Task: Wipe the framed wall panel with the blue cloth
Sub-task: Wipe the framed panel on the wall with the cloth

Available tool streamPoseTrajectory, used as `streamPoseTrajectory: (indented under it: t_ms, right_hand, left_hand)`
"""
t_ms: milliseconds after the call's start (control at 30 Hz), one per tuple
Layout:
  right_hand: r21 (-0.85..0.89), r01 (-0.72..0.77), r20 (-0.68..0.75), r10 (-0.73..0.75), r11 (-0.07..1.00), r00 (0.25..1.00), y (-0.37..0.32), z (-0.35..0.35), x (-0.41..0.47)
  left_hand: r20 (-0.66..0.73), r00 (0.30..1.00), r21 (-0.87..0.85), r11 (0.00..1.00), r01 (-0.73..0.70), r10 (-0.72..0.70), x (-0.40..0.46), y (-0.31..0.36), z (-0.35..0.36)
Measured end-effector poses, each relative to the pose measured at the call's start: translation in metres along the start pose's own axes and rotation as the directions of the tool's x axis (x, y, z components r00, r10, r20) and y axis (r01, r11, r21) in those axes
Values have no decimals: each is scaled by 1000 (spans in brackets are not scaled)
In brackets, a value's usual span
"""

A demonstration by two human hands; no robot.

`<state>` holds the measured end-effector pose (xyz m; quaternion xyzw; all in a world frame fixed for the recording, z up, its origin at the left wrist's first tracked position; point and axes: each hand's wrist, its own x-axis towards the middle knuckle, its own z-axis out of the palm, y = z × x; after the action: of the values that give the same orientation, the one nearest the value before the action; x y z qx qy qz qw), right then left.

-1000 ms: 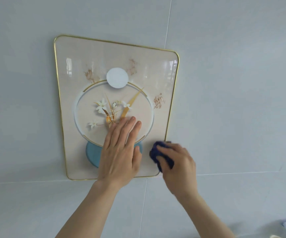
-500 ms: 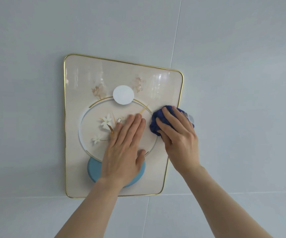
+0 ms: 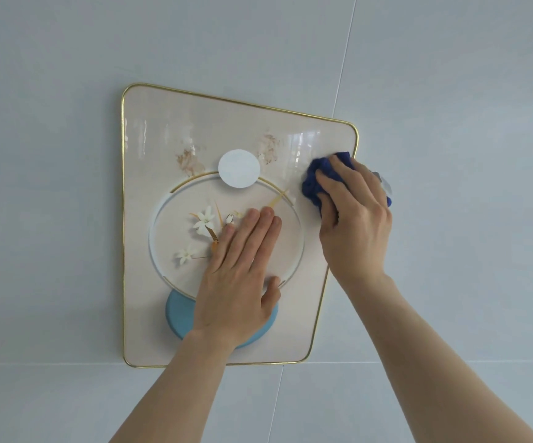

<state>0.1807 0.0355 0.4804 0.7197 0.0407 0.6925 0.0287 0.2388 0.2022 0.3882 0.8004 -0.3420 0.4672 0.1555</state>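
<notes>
The framed wall panel (image 3: 162,129) is cream with a thin gold rim, a flower picture in an oval ring, a white disc and a blue disc. It hangs on a pale tiled wall. My left hand (image 3: 242,270) lies flat on the panel's lower middle, fingers together, covering part of the oval and blue disc. My right hand (image 3: 354,219) holds a bunched dark blue cloth (image 3: 314,179) and presses it against the panel near its upper right edge. The hand hides most of the cloth.
Pale grey wall tiles (image 3: 466,123) surround the panel, with a vertical grout line (image 3: 343,59) above it and a horizontal one (image 3: 51,362) level with its bottom edge.
My right hand has carried the cloth up the panel's right side, from the lower right corner to near the upper right. My left hand has stayed flat on the panel.
</notes>
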Motion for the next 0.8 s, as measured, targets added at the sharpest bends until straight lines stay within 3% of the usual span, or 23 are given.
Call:
streamPoseTrajectory:
  t_ms: [567, 733, 800]
  right_hand:
    - [-97, 65, 129, -52, 993, 990, -4, -13, -80]
    - [-94, 44, 296, -15, 995, 955, -14, -33, -97]
    - [-50, -36, 344, 51, 998, 937, -21, -42, -99]
  left_hand:
    - [4, 1000, -18, 1000, 19, -19, 0, 4, -2]
    - [47, 999, -57, 998, 24, -22, 0, 8, -13]
    - [49, 999, -56, 998, 16, -13, -1, 8, -19]
